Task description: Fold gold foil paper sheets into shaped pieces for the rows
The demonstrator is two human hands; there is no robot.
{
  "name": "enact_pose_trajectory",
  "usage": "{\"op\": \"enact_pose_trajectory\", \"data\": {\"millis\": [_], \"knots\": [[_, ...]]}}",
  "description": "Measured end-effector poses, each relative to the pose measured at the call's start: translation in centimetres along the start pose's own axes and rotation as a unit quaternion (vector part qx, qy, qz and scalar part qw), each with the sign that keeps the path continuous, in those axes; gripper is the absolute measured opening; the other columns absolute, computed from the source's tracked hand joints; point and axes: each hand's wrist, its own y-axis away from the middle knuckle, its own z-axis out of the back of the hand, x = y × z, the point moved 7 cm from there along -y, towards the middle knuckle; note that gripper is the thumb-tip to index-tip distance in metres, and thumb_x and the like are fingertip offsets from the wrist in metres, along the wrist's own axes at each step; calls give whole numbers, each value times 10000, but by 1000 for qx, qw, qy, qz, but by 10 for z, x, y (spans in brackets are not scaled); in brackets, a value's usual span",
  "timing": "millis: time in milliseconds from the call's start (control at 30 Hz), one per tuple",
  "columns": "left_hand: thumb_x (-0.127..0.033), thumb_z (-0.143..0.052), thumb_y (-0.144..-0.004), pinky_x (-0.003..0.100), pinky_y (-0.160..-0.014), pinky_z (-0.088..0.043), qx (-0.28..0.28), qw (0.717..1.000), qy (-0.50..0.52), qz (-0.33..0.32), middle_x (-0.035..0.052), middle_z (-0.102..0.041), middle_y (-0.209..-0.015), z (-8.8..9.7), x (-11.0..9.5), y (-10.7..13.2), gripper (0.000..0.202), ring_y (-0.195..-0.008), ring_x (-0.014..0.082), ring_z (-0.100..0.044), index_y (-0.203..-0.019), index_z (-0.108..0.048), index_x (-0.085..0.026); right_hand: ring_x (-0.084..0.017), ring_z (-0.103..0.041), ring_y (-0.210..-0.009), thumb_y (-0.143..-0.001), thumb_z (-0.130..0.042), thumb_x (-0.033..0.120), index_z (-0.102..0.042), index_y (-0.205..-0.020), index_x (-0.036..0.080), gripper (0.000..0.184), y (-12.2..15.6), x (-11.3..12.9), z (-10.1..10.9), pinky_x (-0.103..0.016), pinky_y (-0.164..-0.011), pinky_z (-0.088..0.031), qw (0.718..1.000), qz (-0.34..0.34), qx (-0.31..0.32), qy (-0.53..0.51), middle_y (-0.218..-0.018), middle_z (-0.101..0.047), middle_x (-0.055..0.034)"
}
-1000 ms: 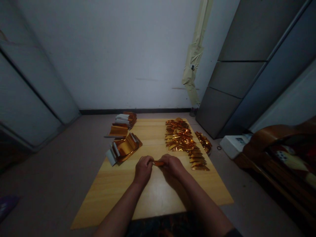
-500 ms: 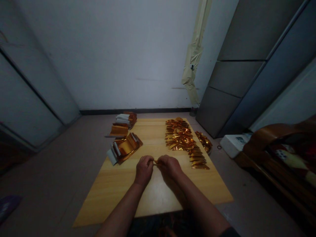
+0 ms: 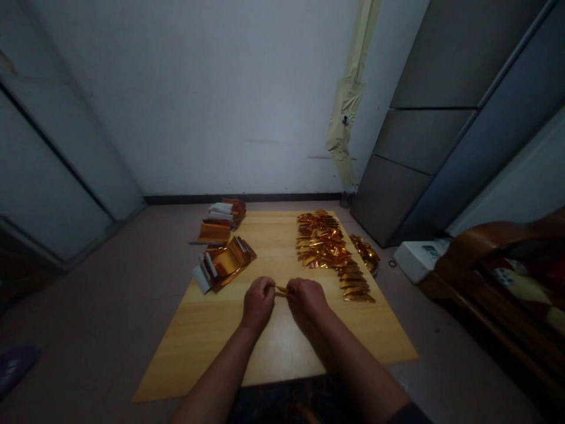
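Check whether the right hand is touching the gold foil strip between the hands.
Touching. The head view shows the gold foil strip running straight into the fingers of the right hand, with no gap between them.

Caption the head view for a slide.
Head view: left hand and right hand pinch a gold foil strip over a wooden board, folded gold foil pieces laid out beside them.

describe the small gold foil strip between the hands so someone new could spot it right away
Start at the light wooden board, then find the person's left hand and right hand near its centre. Between them sits a narrow gold foil strip. Unlike the foil pieces in the stacks and rows further up the board, it is held alone, not lying down.
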Motion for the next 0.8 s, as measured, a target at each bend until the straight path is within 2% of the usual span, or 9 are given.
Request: {"op": "enact_pose_trajectory", "data": {"millis": [100,267,467,667,800], "knots": [[-199,-490,-750,278,-703,-473,10,999,44,22,3,-644,-766,0,2,0,119,-735,162,-604,-774,-606,-204,-204,-667,-874,-883,-523,298,-716,-942,265,204,0,3,1,-252,-664,-383,1000,8,17,21,-980,-733,-59],[-282,-577,-752,263,-692,-483,44,989,125,71,-3,-666,-738,-1,7,2,112,-722,157,-618,-769,-636,-188,-211,-672,-869,-880,-512,289,-715,-942,262,214,1,7,5,-261,-670,-394,1000,7,-5,15,-967,-735,-60],[-287,-582,-747,237,-621,-449,36,988,129,78,-29,-619,-673,1,10,2,102,-648,133,-572,-740,-607,-188,-209,-675,-881,-857,-531,273,-731,-966,278,228,-1,8,5,-255,-678,-402,999,19,21,29,-988,-744,-57],[-210,-521,-736,247,-673,-461,35,990,126,57,-25,-626,-708,0,8,2,79,-701,137,-591,-734,-598,-193,-207,-675,-903,-833,-572,278,-744,-975,300,224,-4,5,7,-251,-672,-395,999,4,49,14,-967,-750,-44],[-220,-503,-749,238,-607,-462,42,982,163,90,-26,-624,-671,-2,12,2,104,-623,123,-571,-763,-603,-192,-206,-672,-888,-833,-580,316,-747,-957,293,209,-6,5,8,-253,-649,-379,999,1,47,5,-954,-749,-43]]}}
